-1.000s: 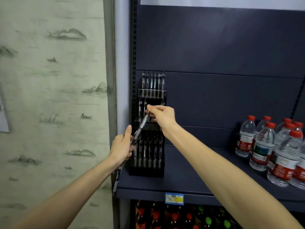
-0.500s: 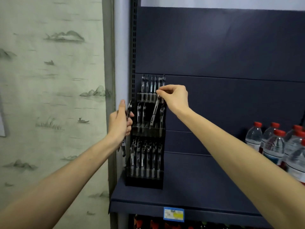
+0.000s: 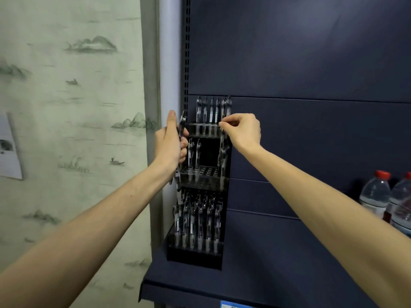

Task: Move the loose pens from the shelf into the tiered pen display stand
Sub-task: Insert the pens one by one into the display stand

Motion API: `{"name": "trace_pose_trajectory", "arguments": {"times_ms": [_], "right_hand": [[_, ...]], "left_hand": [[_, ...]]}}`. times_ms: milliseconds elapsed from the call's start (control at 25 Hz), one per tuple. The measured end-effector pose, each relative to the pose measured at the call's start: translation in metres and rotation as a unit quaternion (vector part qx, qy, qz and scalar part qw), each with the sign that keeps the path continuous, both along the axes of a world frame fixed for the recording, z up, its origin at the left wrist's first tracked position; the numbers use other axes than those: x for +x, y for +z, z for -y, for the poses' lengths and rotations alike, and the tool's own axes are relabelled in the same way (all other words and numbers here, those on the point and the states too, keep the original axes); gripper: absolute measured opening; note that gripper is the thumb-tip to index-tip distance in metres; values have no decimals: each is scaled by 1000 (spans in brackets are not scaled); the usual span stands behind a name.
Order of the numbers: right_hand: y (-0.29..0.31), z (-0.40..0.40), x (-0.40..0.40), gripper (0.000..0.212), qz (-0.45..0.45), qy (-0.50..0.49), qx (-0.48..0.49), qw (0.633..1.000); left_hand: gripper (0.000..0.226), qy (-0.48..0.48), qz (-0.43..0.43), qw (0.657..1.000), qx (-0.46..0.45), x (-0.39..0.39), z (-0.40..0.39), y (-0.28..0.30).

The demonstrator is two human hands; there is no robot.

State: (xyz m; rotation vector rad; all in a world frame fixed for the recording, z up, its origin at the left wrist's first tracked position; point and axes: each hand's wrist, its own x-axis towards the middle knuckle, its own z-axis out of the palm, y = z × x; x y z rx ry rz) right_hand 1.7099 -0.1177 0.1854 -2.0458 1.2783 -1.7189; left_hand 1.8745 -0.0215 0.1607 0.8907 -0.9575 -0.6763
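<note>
A black three-tier pen display stand [image 3: 200, 181] stands at the left end of the dark shelf [image 3: 278, 274]. Its top and bottom tiers hold several pens; the middle tier has pens only at its left and right ends. My right hand [image 3: 243, 130] pinches the top of one pen [image 3: 221, 150] that stands upright at the right end of the middle tier. My left hand [image 3: 170, 141] grips a bundle of pens [image 3: 180, 138] just left of the stand, level with the middle tier.
Water bottles [image 3: 375, 194] with red caps stand at the right end of the shelf. A perforated upright [image 3: 186, 52] runs up behind the stand. A papered wall [image 3: 71, 130] lies to the left. A price tag [image 3: 231, 305] sits on the shelf's front edge.
My right hand carried the pen from the left hand's bundle up to the right end of the middle tier and brought it upright. My left hand rose beside the stand. The view tilted up.
</note>
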Motion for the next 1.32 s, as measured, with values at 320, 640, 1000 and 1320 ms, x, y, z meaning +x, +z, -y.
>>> {"name": "trace_pose_trajectory", "arguments": {"times_ms": [320, 640, 1000, 1320], "right_hand": [[1, 9, 3, 11, -20, -24, -2, 1000], [0, 13, 0, 13, -35, -38, -1, 999], [-4, 15, 6, 12, -130, -31, -4, 991], [3, 10, 8, 10, -225, -58, 44, 972]], "left_hand": [[59, -6, 1, 1000, -14, -6, 15, 0], [57, -3, 15, 999, -31, -11, 17, 1], [57, -9, 21, 999, -41, -5, 20, 4], [57, -19, -4, 1000, -11, 2, 25, 6]]}}
